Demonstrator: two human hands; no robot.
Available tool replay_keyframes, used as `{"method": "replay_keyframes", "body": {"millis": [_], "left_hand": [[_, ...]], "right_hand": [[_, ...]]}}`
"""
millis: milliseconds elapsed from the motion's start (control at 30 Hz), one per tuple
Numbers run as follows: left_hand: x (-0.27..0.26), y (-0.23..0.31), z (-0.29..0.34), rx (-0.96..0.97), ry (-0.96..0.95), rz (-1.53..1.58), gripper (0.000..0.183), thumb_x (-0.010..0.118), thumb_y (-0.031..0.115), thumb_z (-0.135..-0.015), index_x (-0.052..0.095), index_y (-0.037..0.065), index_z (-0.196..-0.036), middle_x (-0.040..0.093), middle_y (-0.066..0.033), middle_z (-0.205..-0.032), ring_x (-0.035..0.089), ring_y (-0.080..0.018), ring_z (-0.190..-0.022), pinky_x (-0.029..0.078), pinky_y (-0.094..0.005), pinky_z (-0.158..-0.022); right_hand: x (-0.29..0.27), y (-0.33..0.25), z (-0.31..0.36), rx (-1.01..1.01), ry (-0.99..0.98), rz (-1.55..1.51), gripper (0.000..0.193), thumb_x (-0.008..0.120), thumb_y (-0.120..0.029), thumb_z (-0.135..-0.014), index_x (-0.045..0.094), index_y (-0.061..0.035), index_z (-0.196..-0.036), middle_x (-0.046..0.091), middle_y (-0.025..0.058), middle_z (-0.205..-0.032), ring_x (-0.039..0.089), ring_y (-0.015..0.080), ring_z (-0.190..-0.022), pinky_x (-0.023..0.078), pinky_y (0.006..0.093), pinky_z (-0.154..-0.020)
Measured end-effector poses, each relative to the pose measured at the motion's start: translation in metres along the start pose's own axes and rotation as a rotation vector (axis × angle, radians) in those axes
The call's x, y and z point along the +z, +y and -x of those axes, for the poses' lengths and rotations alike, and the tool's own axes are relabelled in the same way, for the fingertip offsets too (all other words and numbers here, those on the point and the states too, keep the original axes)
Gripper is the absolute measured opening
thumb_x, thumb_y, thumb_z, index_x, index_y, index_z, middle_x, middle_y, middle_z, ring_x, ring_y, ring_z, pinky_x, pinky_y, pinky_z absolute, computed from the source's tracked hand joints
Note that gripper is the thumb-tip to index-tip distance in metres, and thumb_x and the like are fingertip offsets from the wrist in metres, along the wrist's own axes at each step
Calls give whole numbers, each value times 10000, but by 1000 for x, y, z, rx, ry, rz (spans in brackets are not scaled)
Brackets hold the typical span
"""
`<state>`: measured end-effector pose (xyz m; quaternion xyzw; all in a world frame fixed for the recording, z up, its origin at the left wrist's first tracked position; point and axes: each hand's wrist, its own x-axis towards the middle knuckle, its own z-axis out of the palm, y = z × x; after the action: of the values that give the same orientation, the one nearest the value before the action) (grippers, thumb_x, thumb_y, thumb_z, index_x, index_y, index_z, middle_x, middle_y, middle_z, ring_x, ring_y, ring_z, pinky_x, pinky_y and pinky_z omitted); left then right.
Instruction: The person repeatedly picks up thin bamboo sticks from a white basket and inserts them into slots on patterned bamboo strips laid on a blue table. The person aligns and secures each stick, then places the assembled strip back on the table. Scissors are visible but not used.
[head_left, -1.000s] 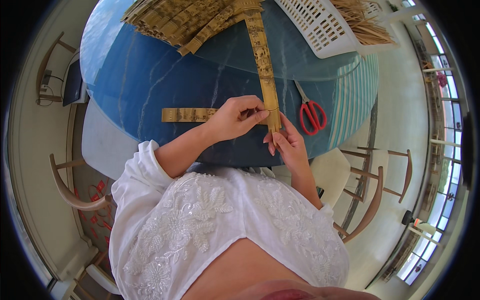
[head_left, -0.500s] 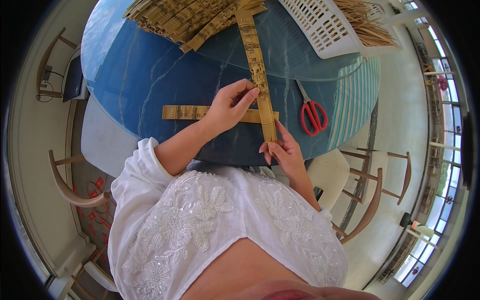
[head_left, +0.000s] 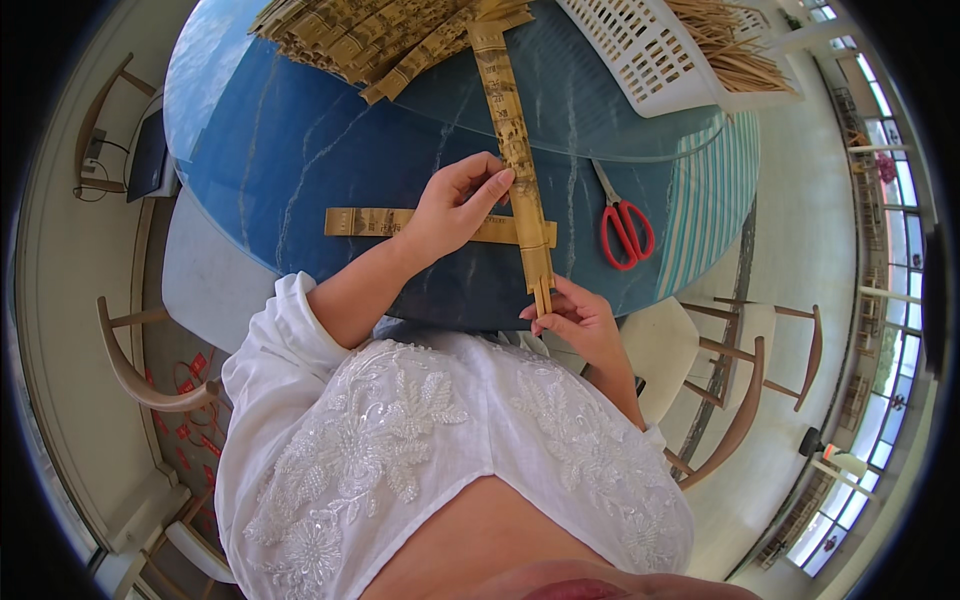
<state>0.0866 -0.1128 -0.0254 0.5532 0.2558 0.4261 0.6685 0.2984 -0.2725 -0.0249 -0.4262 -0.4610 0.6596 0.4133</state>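
A long gold paper chopstick sleeve (head_left: 508,130) with dark print runs from the pile toward me. Partway along it, my left hand (head_left: 455,203) is closed, pinching its left edge between thumb and fingers. From the sleeve's near end stick out the ends of a pair of wooden chopsticks (head_left: 543,300). My right hand (head_left: 583,320) is closed on these ends, thumb in front; the rest of the chopsticks is hidden in the sleeve. Another gold sleeve (head_left: 365,222) lies crosswise on the blue table (head_left: 330,150), passing beneath the one I hold.
Scissors (head_left: 628,235) with red handles lie right of my hands. At the far side are a heap of gold sleeves (head_left: 350,40) and a white perforated basket (head_left: 650,60) of wooden chopsticks (head_left: 735,50), by a raised glass disc's edge. Wooden chairs (head_left: 735,410) stand around the table.
My right hand has drawn a little toward me and down, and the chopstick ends now show beyond the sleeve's near end. My left hand has stayed nearly in place.
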Motion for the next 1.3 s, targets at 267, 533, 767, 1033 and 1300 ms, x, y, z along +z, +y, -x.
{"method": "replay_keyframes", "body": {"millis": [267, 533, 767, 1033, 1300], "left_hand": [[1, 0, 1, -46, -86, 55, 214, 574, 213, -1039, 616, 18, -960, 569, 35, -839, 513, -44, -805, 440, -219, -731], [1, -9, 2, -95, -135, 48, 195, 574, 200, -1039, 624, 30, -957, 585, 40, -868, 515, -27, -818, 441, -203, -746], [1, -7, 3, -107, -139, 27, 200, 569, 200, -1041, 621, 27, -955, 588, 39, -873, 517, -27, -820, 446, -202, -748], [0, -9, 2, -132, -133, 12, 192, 574, 196, -1038, 620, 28, -958, 581, 40, -865, 519, -29, -814, 442, -197, -743], [6, -9, 2, -60, -65, -16, 214, 586, 193, -1031, 604, 17, -911, 533, 54, -774, 467, -16, -723, 403, -203, -638]], "right_hand": [[6, -1, -2, -37, 46, 36, 637, 667, 75, -889, 428, 5, -1475, 718, 180, -1058, 699, 174, -898, 562, 306, -823], [10, 4, -8, -134, 149, -48, 633, 685, 57, -889, 437, -2, -1468, 708, 182, -1058, 699, 191, -921, 586, 324, -835], [18, 9, -10, -146, 175, -28, 581, 685, 41, -900, 469, 16, -1439, 714, 172, -1031, 696, 177, -873, 583, 309, -801], [17, 10, -11, -141, 242, 18, 508, 683, 34, -905, 516, 40, -1385, 726, 147, -968, 690, 156, -807, 577, 286, -764], [17, 11, -13, -117, 271, 15, 475, 682, 43, -904, 544, 42, -1359, 729, 140, -963, 691, 149, -800, 577, 278, -758]]}}
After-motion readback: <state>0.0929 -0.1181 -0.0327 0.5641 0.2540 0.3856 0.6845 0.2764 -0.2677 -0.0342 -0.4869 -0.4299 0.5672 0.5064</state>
